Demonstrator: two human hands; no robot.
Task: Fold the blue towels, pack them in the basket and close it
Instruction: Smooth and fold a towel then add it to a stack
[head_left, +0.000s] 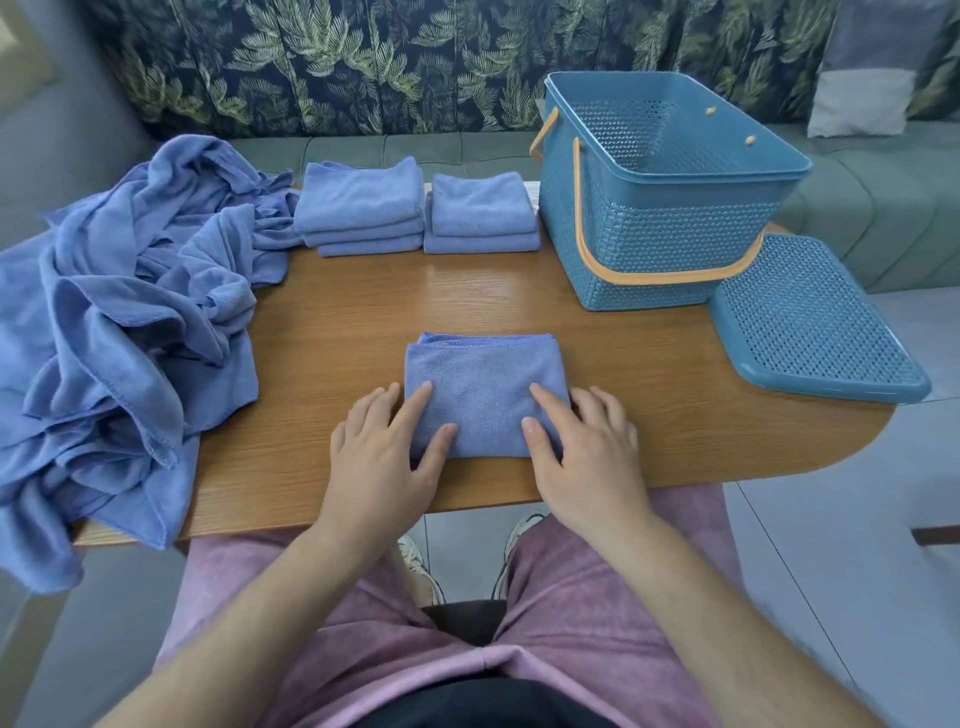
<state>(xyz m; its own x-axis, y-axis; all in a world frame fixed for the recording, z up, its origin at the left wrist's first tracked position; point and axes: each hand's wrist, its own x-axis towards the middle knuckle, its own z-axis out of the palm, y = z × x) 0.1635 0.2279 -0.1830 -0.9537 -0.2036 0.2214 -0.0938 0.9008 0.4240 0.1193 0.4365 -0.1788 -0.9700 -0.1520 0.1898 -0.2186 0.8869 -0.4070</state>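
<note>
Blue microfibre heap of unfolded towels (130, 312) far left of the teal perforated plastic basket (649, 244), spilling off the wooden worktop (337, 322): all left to fold. Just left of the basket, a three-high stack (361, 213) and a two-high stack (483, 215) of folded blue towels, not yet packed. Left and in front of the basket, one folded blue towel (480, 374) pressed flat under left hand (384, 447) and right hand (587, 447), fingers straight, gripping nothing. Nothing seen inside the basket; teal perforated lid (810, 322) off, touching its front right. Probably under halfway.
</note>
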